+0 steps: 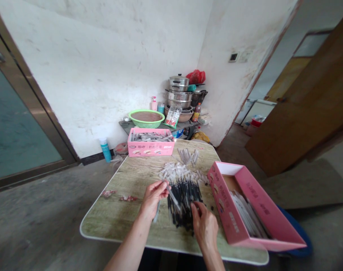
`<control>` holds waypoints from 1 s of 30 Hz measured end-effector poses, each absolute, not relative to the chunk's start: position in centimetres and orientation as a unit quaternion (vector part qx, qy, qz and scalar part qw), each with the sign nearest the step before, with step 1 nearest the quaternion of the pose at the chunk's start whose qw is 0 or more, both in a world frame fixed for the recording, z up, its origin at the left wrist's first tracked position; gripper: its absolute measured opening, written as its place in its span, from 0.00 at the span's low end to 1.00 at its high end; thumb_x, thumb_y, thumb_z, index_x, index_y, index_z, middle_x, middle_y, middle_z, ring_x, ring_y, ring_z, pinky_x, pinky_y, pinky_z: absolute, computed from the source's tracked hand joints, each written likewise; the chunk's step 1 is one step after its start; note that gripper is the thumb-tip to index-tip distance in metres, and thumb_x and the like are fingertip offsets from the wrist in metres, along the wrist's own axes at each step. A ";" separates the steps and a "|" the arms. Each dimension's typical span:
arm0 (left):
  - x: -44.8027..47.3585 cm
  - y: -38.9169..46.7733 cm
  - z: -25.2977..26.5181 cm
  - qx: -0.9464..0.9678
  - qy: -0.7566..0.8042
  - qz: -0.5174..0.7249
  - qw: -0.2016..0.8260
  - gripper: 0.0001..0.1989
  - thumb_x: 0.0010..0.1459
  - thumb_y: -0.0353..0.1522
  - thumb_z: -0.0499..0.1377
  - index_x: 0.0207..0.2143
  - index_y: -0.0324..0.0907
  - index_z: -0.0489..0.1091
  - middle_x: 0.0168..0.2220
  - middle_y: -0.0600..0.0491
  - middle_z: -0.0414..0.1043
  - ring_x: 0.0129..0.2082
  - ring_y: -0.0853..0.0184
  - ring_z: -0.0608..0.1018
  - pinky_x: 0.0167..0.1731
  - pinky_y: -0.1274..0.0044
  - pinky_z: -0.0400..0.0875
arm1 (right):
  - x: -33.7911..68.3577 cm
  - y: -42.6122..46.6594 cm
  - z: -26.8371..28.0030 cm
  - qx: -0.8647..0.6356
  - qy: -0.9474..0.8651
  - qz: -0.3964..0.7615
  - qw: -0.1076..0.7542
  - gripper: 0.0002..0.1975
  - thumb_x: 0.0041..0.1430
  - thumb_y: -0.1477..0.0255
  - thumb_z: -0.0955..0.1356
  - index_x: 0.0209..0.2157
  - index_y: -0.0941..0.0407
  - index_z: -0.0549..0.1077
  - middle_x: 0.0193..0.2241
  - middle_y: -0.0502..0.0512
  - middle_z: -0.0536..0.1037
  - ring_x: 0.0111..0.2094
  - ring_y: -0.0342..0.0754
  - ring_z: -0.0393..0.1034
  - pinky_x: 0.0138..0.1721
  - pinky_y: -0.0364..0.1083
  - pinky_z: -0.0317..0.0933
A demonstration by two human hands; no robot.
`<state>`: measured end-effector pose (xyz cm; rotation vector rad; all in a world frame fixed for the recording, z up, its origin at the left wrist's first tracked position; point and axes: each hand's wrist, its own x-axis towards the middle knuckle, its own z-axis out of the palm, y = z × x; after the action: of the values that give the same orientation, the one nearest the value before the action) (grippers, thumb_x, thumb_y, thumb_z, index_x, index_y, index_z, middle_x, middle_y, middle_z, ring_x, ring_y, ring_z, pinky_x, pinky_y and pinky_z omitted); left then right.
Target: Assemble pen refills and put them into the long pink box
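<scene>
My left hand (pixel 155 194) is closed on a translucent pen barrel (pixel 173 197), which slants down to the right over a pile of slim black pen parts (pixel 185 194). A second pale tube (pixel 156 212) shows below that hand; whether it is held too is unclear. At the pile's lower right edge, my right hand (pixel 204 222) has its thumb and fingers pinched together, and what lies between them is too small to tell. Small whitish plastic pieces (pixel 177 171) are heaped just beyond the black parts. Behind them lie several loose clear barrels (pixel 187 155).
A pink box (pixel 151 148) full of tubes stands at the table's (pixel 117 214) far left edge. A larger pink box (pixel 225 210) with clear barrels sits on the right. Beyond are a green basin (pixel 146 122) and stacked steel pots (pixel 179 98).
</scene>
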<state>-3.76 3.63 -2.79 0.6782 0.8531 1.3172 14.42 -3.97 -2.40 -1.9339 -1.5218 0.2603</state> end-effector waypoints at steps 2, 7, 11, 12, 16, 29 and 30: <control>-3.4 3.5 -2.8 0.308 0.374 0.575 0.658 0.19 0.44 0.40 0.68 0.35 0.34 0.77 0.29 0.45 0.78 0.25 0.71 0.75 0.27 0.81 0.68 | 13.6 -4.1 -1.4 -0.672 -0.611 0.187 0.375 0.21 0.63 0.59 0.58 0.28 0.56 0.75 0.17 0.54 0.74 0.20 0.48 0.68 0.24 0.42 0.53; -2.7 3.2 -2.7 0.317 0.379 0.569 0.657 0.20 0.44 0.41 0.68 0.35 0.35 0.77 0.30 0.44 0.78 0.25 0.70 0.76 0.27 0.80 0.69 | 11.7 -4.1 -0.6 -0.618 -0.643 0.266 0.366 0.19 0.62 0.61 0.61 0.21 0.56 0.69 0.14 0.48 0.67 0.19 0.44 0.63 0.22 0.41 0.48; -4.3 4.1 -2.7 0.292 0.387 0.600 0.637 0.21 0.40 0.41 0.70 0.35 0.34 0.77 0.29 0.45 0.78 0.25 0.69 0.76 0.26 0.80 0.69 | 12.1 -4.5 -1.2 -0.615 -0.647 0.267 0.363 0.18 0.59 0.64 0.63 0.17 0.56 0.65 0.14 0.47 0.63 0.19 0.43 0.58 0.23 0.41 0.46; -5.2 4.5 -2.7 0.277 0.394 0.618 0.622 0.22 0.39 0.40 0.70 0.34 0.34 0.77 0.29 0.46 0.78 0.25 0.70 0.76 0.26 0.80 0.69 | 12.5 -4.7 -1.2 -0.612 -0.652 0.266 0.359 0.18 0.59 0.65 0.63 0.17 0.56 0.64 0.14 0.47 0.63 0.19 0.43 0.57 0.23 0.41 0.45; -9.0 6.3 -2.7 0.180 0.414 0.711 0.539 0.19 0.36 0.36 0.72 0.33 0.36 0.76 0.28 0.51 0.78 0.24 0.72 0.76 0.27 0.81 0.70 | 14.3 -5.5 -1.3 -0.626 -0.670 0.237 0.321 0.18 0.59 0.64 0.62 0.17 0.55 0.65 0.15 0.48 0.65 0.20 0.44 0.59 0.23 0.42 0.45; -2.2 1.9 -2.0 0.343 0.380 0.549 0.661 0.18 0.47 0.41 0.66 0.35 0.35 0.76 0.28 0.47 0.76 0.24 0.72 0.74 0.24 0.81 0.68 | 12.0 -4.4 -1.2 -0.623 -0.621 0.277 0.386 0.24 0.63 0.55 0.57 0.23 0.55 0.70 0.14 0.51 0.69 0.17 0.46 0.63 0.22 0.42 0.50; -1.6 1.5 -1.9 0.356 0.375 0.536 0.667 0.18 0.48 0.41 0.65 0.35 0.35 0.76 0.28 0.47 0.76 0.23 0.72 0.74 0.24 0.81 0.67 | 11.7 -4.5 -1.2 -0.608 -0.626 0.293 0.391 0.25 0.63 0.54 0.57 0.20 0.55 0.68 0.13 0.50 0.68 0.17 0.45 0.62 0.22 0.41 0.50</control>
<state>-1.56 1.49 -1.89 0.8034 0.8466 1.2094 11.71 -4.51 -1.15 -1.5445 -1.5901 0.7431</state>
